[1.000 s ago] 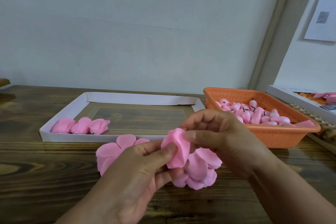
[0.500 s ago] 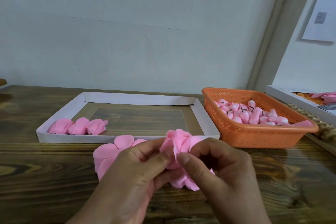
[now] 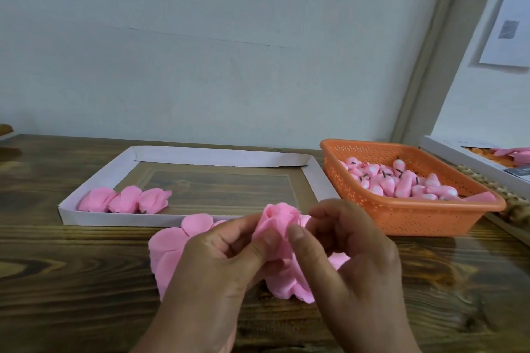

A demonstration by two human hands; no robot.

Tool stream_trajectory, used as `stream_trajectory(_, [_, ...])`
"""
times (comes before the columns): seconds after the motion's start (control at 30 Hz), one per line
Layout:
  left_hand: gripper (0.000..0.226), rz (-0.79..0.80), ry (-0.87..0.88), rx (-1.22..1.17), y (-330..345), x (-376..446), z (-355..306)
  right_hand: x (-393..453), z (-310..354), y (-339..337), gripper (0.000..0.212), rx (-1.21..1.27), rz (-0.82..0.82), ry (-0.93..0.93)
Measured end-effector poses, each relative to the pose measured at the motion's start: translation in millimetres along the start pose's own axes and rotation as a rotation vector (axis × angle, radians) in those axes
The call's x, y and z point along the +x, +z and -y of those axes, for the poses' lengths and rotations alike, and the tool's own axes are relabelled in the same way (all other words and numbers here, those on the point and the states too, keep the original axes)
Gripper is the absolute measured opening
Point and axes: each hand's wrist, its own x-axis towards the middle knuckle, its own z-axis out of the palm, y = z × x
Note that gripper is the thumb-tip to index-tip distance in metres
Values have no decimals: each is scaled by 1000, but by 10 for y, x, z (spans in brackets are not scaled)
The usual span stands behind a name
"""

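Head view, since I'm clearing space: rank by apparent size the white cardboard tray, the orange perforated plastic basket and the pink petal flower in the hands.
1. white cardboard tray
2. orange perforated plastic basket
3. pink petal flower, smallest though nearest the camera

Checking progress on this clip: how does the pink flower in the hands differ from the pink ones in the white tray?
The held flower is pinched by the left hand and right hand; the tray flowers lie untouched, side by side in the white tray. The held flower is single; the tray flowers number three. Both are pink with soft petals.
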Motion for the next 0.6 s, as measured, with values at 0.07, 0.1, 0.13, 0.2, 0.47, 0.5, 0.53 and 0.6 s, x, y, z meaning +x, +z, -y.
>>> stream_trajectory(0.07, [36, 7, 34, 48, 9, -6, 15, 23, 0, 22, 27, -19, 8, 24])
stream_trajectory(0.1, [36, 3, 49, 75, 13, -8, 27, 36, -6, 29, 25, -21, 7, 32])
stream_trajectory(0.13, [36, -2, 58, 93, 22, -8, 39, 44, -19, 37, 23, -14, 3, 34])
stream_trajectory(0.2, [34, -8, 58, 96, 35, -9, 50, 49, -36, 57, 20, 15, -2, 36])
stream_trajectory(0.47, [39, -96, -70, -83, 31, 29, 28, 47, -85, 45, 14, -118, 34, -193])
stream_trajectory(0.5, [38, -98, -78, -100, 33, 29, 17, 40, -88, 25, 16, -116, 73, -238])
stream_trajectory(0.53, [38, -98, -86, -115, 35, 28, 10, 32, -85, 3, 16, -91, 112, -263])
stream_trajectory(0.6, [34, -97, -103, -136, 43, 20, 4, 11, -72, -26, 16, -8, 167, -244])
